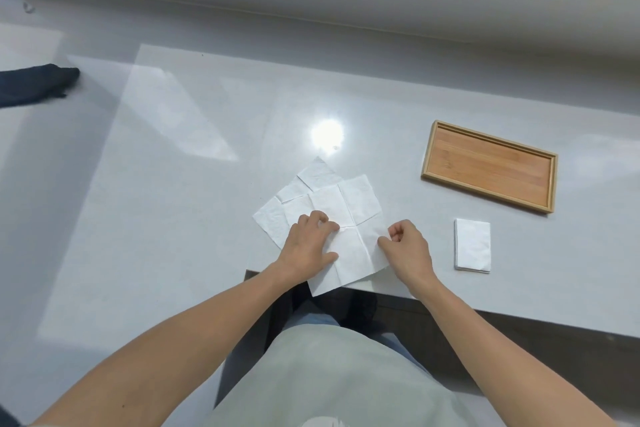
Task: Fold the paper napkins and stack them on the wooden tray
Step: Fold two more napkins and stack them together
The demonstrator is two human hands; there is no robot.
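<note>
The pale counter (173, 184) carries a wooden tray (429, 163), lying bare. Left of the tray, near the counter's front edge, lie unfolded napkins (360, 201); the left hand (308, 243) presses flat on the top one, the right hand (408, 246) pinches its edge. Just below the tray rests a folded napkin (472, 245)

Lower napkin (273, 218) mostly under the top napkin (349, 218); dark cloth (34, 83) cropped left.

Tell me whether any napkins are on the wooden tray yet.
No, the wooden tray holds nothing; the folded napkins lie on the table beside it.
</note>
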